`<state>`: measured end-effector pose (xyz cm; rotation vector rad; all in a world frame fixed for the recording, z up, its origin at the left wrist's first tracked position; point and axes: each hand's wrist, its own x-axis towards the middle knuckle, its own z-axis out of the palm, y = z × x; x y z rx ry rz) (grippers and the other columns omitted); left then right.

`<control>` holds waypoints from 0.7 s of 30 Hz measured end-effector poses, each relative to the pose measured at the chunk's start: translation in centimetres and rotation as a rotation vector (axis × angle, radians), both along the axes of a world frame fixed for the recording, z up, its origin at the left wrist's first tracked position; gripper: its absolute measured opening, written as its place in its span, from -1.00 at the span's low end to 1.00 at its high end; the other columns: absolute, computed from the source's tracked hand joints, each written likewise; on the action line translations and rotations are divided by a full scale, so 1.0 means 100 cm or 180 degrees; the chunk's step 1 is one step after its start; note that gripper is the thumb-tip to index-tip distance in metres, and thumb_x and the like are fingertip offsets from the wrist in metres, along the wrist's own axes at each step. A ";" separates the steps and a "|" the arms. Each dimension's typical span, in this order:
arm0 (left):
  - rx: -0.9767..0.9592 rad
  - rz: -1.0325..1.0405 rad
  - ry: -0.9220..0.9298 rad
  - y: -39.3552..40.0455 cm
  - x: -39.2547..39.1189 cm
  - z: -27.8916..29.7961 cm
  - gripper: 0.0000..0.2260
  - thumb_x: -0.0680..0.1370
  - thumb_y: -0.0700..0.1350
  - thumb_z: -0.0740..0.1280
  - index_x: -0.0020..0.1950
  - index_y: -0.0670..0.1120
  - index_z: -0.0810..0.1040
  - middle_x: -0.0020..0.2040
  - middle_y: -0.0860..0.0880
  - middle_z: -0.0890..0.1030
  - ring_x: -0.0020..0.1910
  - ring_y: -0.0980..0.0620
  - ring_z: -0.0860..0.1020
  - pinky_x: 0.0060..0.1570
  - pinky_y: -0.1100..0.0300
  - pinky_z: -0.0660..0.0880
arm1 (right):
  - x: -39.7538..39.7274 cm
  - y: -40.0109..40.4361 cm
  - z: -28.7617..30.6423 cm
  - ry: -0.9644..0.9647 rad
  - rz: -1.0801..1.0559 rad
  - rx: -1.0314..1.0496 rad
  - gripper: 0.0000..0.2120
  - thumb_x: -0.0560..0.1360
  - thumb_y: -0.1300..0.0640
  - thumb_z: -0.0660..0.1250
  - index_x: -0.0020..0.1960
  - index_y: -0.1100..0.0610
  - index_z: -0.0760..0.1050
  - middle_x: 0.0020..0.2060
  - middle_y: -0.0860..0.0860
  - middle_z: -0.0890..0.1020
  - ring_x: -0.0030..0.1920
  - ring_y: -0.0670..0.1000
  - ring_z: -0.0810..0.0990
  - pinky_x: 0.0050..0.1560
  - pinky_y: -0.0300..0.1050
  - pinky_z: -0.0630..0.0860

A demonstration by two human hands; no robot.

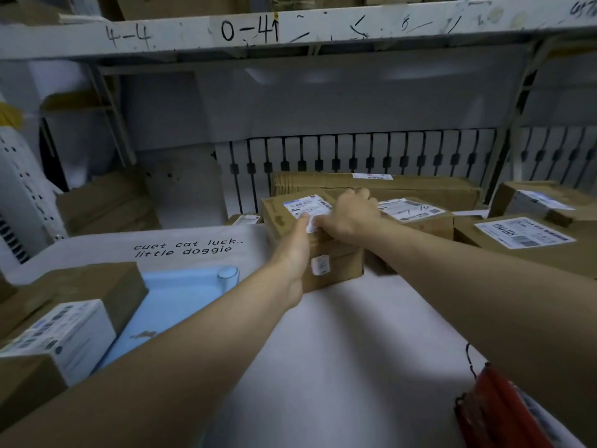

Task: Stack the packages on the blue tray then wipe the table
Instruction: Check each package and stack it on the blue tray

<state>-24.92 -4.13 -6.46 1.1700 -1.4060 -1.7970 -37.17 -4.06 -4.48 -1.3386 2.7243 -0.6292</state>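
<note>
1. The stacking step is in hand: both hands are on one brown cardboard package at the centre of the frame, which stands on the white table.
2. The left hand lies along the package's near-left side, its thumb up at the shipping label on the top edge; the fingers are hidden, so how far they curl cannot be told, though the hand looks clamped to the box.
3. The right hand comes in from the right of the frame and wraps over the package's top right corner, fingers curled down behind it.
4. The blue tray sits at the lower left of the frame, with a brown box and a white-labelled box already on its left part; its right part shows bare blue.
5. More packages wait in the right half of the frame: a labelled box just beside the held one, a long carton behind, and a flat labelled box at the right edge.
6. The next move, as I judge it, calls for lifting the held package and carrying it left and toward the viewer to the tray's bare part, or onto the boxes there.
7. Wiping looks far off, since several packages remain on the table.
</note>
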 end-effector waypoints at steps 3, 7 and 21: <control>-0.0024 0.0214 -0.0116 0.003 0.025 0.003 -0.67 0.56 0.20 0.25 0.11 0.03 0.63 -0.08 -0.04 0.70 -0.12 -0.04 0.67 -0.07 0.06 0.63 | 0.005 0.017 0.001 -0.0269 0.0254 -0.0009 -0.57 0.52 -0.17 0.32 -0.04 0.23 0.49 0.10 0.22 0.58 0.01 0.21 0.58 -0.09 -0.03 0.52; 0.0001 0.0211 -0.0282 0.019 0.052 0.004 -0.54 0.30 0.20 0.38 0.11 0.02 0.63 0.04 -0.08 0.70 0.03 -0.16 0.66 0.12 -0.13 0.57 | 0.022 0.055 0.005 -0.1019 0.0217 -0.0023 -0.61 0.59 -0.12 0.28 -0.03 0.25 0.41 -0.20 0.11 0.50 -0.22 0.16 0.57 -0.45 -0.09 0.54; 0.0337 -0.0055 -0.0175 0.094 0.108 0.009 -0.79 0.55 0.00 0.37 0.01 -0.13 0.66 -0.20 -0.13 0.73 -0.28 -0.10 0.67 -0.20 0.05 0.63 | 0.069 0.159 0.001 -0.2770 0.0002 -0.0584 -0.44 0.45 -0.18 0.45 0.20 0.23 0.43 0.00 0.13 0.63 -0.07 0.14 0.64 -0.26 0.08 0.64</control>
